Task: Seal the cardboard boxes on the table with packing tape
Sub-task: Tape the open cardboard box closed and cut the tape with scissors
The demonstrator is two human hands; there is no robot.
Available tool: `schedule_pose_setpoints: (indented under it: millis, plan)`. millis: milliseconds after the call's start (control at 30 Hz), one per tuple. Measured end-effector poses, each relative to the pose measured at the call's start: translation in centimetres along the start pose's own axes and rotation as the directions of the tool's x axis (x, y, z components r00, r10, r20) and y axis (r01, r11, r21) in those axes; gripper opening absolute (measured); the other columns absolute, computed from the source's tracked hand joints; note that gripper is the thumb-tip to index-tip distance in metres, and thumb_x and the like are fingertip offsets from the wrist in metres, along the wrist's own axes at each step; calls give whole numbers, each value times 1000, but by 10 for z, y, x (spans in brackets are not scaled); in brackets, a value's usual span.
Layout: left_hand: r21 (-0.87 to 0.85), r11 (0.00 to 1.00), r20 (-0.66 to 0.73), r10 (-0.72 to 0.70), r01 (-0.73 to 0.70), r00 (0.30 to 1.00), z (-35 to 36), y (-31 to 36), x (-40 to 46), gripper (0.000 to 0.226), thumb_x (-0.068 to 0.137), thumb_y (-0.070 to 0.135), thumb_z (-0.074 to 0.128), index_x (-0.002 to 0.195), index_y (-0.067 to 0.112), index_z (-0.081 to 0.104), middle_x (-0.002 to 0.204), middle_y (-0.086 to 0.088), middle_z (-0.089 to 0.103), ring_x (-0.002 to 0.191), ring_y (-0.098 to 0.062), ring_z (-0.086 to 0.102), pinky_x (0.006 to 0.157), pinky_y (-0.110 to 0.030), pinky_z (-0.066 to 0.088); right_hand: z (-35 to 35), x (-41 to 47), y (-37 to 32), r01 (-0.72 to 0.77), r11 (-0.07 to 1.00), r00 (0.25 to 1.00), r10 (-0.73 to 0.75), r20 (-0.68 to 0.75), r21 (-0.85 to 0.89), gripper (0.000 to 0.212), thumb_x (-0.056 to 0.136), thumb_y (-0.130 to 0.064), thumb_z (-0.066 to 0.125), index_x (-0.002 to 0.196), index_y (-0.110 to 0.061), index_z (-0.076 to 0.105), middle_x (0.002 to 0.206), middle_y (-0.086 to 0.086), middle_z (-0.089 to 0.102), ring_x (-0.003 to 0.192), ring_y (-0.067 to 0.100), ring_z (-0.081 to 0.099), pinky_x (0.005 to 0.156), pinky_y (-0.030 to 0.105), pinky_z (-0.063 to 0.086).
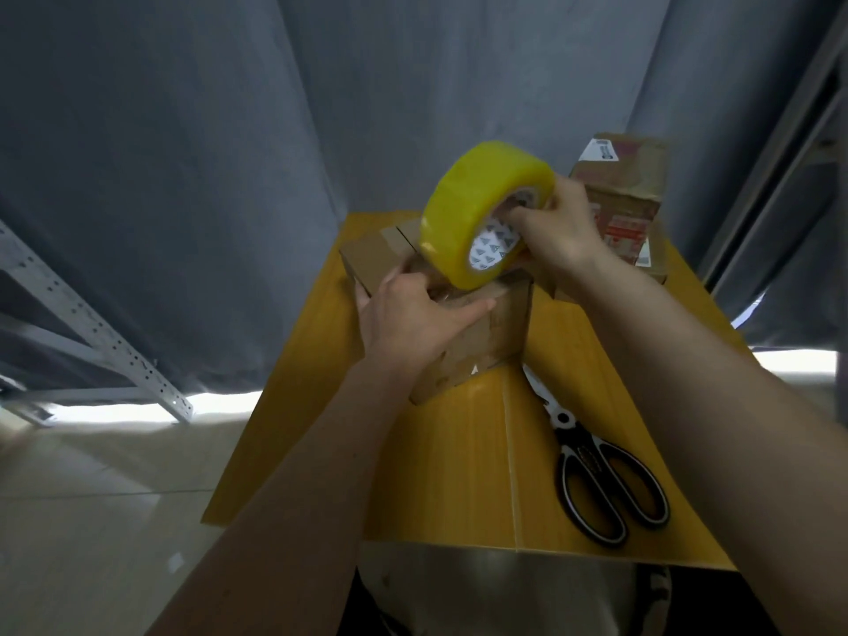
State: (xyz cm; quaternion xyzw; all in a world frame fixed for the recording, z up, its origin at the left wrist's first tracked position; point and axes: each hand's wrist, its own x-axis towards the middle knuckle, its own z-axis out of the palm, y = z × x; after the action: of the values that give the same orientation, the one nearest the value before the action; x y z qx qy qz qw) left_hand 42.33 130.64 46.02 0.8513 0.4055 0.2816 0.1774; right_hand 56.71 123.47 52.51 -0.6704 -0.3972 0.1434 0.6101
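Observation:
A small brown cardboard box (pixel 486 342) sits in the middle of the yellow table (pixel 440 475). My left hand (pixel 413 314) rests on the box's top with fingers laid flat, thumb along the near edge. My right hand (pixel 555 236) grips a big roll of yellow packing tape (pixel 477 208) by its core and holds it tilted just above the box's top. Whether a strip of tape runs from the roll to the box is hidden by the hands. A second closed box (pixel 374 252) lies behind the first on the left.
Black-handled scissors (pixel 596 470) lie on the table at the right front. A taller box with labels (pixel 628 195) stands at the table's back right. Grey curtains (pixel 183 176) hang behind, and a white perforated metal rack (pixel 92 328) leans at the left.

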Motion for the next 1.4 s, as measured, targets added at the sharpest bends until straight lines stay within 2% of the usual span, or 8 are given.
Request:
schedule_pose_setpoints:
  millis: [67, 167, 433, 633, 933, 1033, 1267, 1400]
  plan:
    - [-3, 1000, 6, 11, -11, 1000, -1, 0, -1, 65, 63, 80, 62, 110, 37, 69, 134, 13, 57, 137, -9, 36, 114, -57, 15, -12, 3, 6, -22, 1000, 997, 21, -79, -9, 16, 86, 2, 62, 97, -10, 63, 95, 4, 64, 87, 12, 64, 75, 21, 53]
    - [7, 1000, 24, 16, -16, 1000, -1, 0, -1, 63, 64, 80, 62, 114, 41, 66, 134, 17, 56, 139, -7, 32, 114, -57, 14, -29, 10, 14, -93, 994, 983, 83, -163, -55, 20, 86, -5, 66, 105, -9, 62, 103, 7, 64, 99, 24, 64, 86, 39, 54]
    - [5, 1000, -12, 25, -25, 1000, 0, 4, -6, 62, 68, 78, 61, 116, 40, 66, 131, 20, 58, 138, -7, 35, 115, -58, 13, -38, 26, 24, -110, 971, 962, 50, -269, -211, 25, 85, -13, 66, 109, -10, 63, 104, 4, 65, 99, 24, 62, 88, 41, 52]
    - [26, 998, -17, 52, -51, 999, 1, 5, -5, 60, 68, 78, 61, 115, 40, 66, 129, 23, 59, 137, -7, 36, 114, -59, 14, -53, 27, 36, -175, 947, 933, 72, -354, -269, 36, 85, -10, 61, 120, -15, 61, 122, 8, 64, 113, 29, 59, 97, 46, 48]
    - [-15, 995, 18, 97, -97, 995, -20, -18, -5, 61, 67, 73, 67, 118, 39, 65, 130, 19, 59, 135, -5, 39, 112, -54, 27, -37, 18, 46, -160, 960, 948, 86, -307, -228, 12, 89, -22, 63, 101, -22, 65, 94, -5, 60, 94, 19, 60, 87, 38, 50]
    - [-2, 994, 51, 108, -108, 993, -25, -19, -3, 64, 68, 72, 66, 121, 37, 65, 132, 20, 57, 135, -4, 38, 113, -53, 26, -36, 16, 53, -187, 955, 945, 110, -309, -232, 20, 89, -17, 63, 109, -14, 67, 99, -1, 63, 96, 17, 58, 86, 34, 48]
    - [-33, 995, 34, 96, -95, 995, -25, -23, -5, 65, 67, 70, 69, 121, 35, 66, 132, 18, 58, 134, -4, 39, 112, -51, 29, -50, 9, 70, -285, 900, 934, 184, -305, -331, 24, 88, -18, 63, 112, -15, 66, 113, 12, 67, 107, 33, 61, 90, 46, 50]
    - [-48, 995, 32, 88, -86, 996, -24, -24, -4, 64, 68, 69, 69, 121, 34, 65, 131, 19, 58, 134, -4, 39, 112, -51, 28, -44, -3, 96, -408, 883, 890, 328, -317, -231, 29, 88, -16, 66, 116, -10, 63, 119, 14, 65, 111, 34, 60, 93, 43, 49]
